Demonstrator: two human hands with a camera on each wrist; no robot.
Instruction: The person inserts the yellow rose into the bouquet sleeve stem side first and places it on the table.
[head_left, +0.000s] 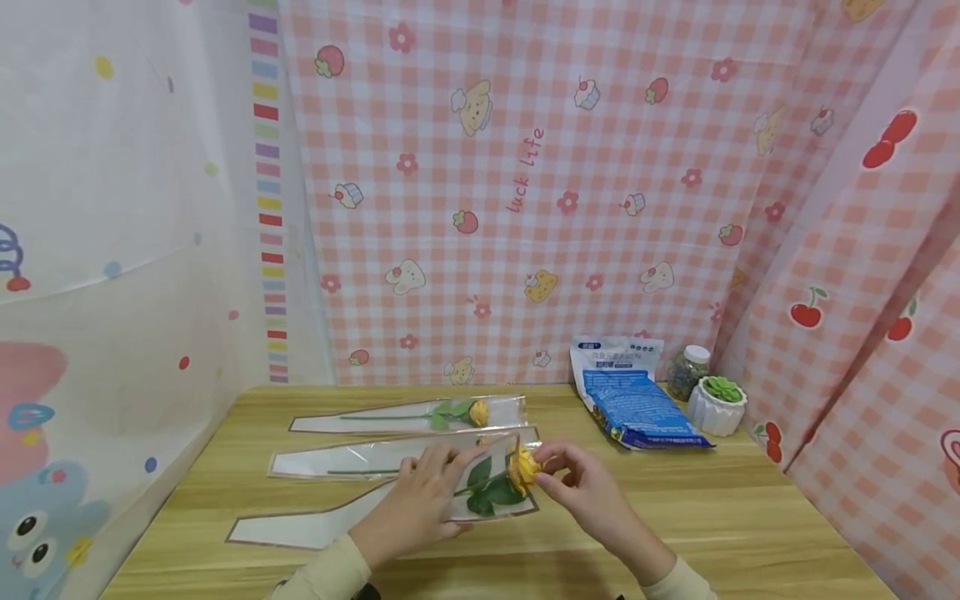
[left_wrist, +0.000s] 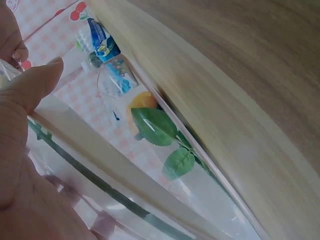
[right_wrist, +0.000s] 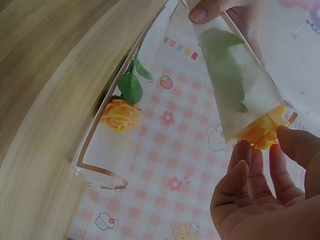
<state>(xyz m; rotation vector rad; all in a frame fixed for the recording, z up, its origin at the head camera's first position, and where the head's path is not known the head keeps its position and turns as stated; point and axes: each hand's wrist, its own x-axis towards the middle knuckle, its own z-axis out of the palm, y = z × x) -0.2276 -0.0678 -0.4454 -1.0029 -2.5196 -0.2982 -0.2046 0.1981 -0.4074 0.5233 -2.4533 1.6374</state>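
Note:
A yellow artificial-looking rose with green leaves lies in a clear flower sleeve with a white back and brown edging. My left hand holds this sleeve around the stem, its thumb over the front in the right wrist view. At the sleeve's wide mouth, my right hand has its thumb and fingertips on the bloom, which pokes out a little past the rim. The green stem runs along inside the sleeve near my left palm.
Behind, a second sleeve holds another rose, its bloom seen in the right wrist view. A third sleeved rose lies at the back. To the right are a blue-and-white bag, a lidded jar and a potted succulent.

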